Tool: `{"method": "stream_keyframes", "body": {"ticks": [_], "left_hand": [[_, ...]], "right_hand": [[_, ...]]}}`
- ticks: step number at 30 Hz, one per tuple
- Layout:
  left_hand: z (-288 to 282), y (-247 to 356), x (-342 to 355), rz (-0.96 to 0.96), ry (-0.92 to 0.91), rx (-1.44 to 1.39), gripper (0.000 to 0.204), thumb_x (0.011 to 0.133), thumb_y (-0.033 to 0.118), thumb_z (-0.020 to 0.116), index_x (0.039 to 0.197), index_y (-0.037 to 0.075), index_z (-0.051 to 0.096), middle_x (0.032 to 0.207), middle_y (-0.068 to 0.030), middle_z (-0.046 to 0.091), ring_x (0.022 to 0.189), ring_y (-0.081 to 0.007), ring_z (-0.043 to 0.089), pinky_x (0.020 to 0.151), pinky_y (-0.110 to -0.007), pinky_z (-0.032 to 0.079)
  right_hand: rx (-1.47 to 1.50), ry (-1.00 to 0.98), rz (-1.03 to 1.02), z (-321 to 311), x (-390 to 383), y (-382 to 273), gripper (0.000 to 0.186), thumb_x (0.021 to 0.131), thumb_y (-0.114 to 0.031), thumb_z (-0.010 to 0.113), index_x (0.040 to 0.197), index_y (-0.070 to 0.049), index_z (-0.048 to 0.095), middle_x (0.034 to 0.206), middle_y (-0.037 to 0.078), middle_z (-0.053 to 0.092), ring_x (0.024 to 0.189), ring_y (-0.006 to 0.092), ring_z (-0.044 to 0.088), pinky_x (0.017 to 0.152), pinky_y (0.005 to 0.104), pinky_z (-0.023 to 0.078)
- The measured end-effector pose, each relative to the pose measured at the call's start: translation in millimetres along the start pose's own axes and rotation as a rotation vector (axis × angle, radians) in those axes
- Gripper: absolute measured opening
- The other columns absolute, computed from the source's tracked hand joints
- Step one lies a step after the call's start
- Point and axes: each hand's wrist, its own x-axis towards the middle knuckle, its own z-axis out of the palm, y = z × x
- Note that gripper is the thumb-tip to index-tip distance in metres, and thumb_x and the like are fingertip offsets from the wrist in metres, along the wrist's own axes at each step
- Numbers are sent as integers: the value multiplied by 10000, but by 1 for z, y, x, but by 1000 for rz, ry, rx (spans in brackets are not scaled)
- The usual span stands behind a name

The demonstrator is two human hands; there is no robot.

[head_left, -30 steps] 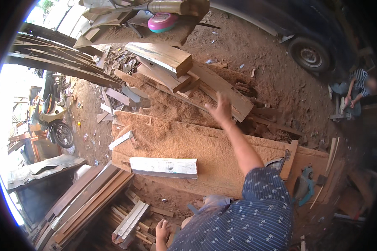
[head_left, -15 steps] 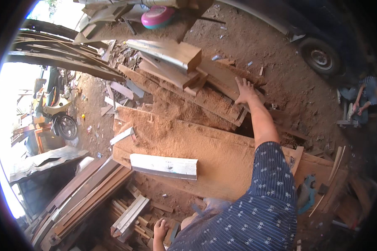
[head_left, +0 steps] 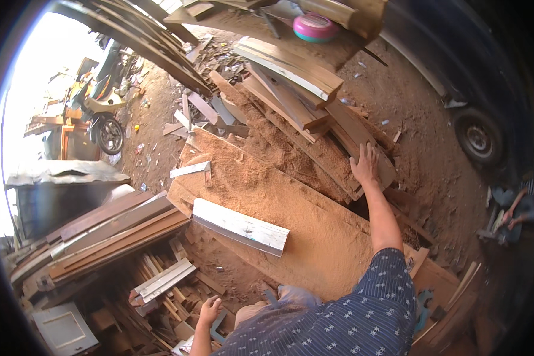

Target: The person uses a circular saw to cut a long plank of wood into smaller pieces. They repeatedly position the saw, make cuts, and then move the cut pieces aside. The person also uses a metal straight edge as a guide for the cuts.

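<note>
My right hand [head_left: 366,163] reaches out with its fingers apart and rests on the end of a long wooden board [head_left: 352,130] in a pile of planks. Beside that pile, thick stacked timber pieces [head_left: 286,70] lie crosswise. Sawdust covers the wide bench board [head_left: 318,243] in front of me, which carries a white-painted plank [head_left: 240,228] and a small white strip [head_left: 184,170]. My left hand [head_left: 210,308] hangs low at my side with curled fingers; whether anything is in them is too small to make out.
Plank stacks [head_left: 118,237] and loose offcuts [head_left: 166,291] lie left. Beyond stand a motorbike [head_left: 104,113] and a metal-topped box [head_left: 65,174]. A dark vehicle [head_left: 457,77] is at upper right; below it sits another person [head_left: 515,210]. A pink round container [head_left: 314,26] rests on the far table.
My right hand has moved forward and right onto the board, its fingers spread over it. The view has swung, so the bench and piles now appear more tilted. My left hand stays low.
</note>
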Motion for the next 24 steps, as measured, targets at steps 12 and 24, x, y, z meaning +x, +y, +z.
{"method": "stream_keyframes", "body": {"ticks": [12,24], "left_hand": [[7,-58,19,0,-69,-100,470,1006,297,661,1384,28,587,1172,-110,708,909,-191,710,728,-302,539],[-62,-74,116,-18,-57,-127,470,997,289,655,1354,-12,608,1122,-121,725,824,-196,719,680,-329,563]], "right_hand": [[-35,-162,7,51,-59,-87,648,1037,-402,512,1603,-165,302,1691,140,167,1556,376,138,1256,589,152],[455,-58,124,10,-9,-217,876,952,-403,667,1608,-23,228,1619,249,324,1470,405,362,1199,504,317]]}}
